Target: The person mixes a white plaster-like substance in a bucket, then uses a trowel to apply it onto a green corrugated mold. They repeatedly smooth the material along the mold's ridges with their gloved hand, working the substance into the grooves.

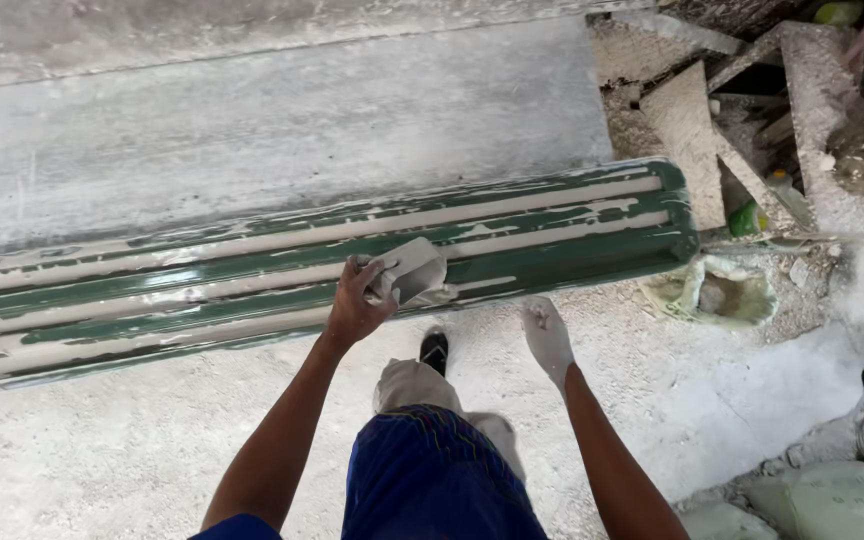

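A long green fluted mould (552, 235), smeared with white plaster in its grooves, lies across the view from the left edge to the right of centre. My left hand (357, 300) grips a crumpled grey-white piece of sandpaper or cloth (414, 270) and presses it on the mould's front ribs. Coated in white dust, my right hand (546, 335) hangs just below the mould's front edge, fingers together, holding nothing. My knee and a black shoe (434, 350) show between the arms.
The floor (152, 450) is thick with white plaster dust. Broken plaster-caked boards (692, 130) and a green bottle (747, 218) lie at the upper right. A crusted bowl-like lump (722, 292) sits past the mould's end. Filled sacks (832, 495) rest at the lower right.
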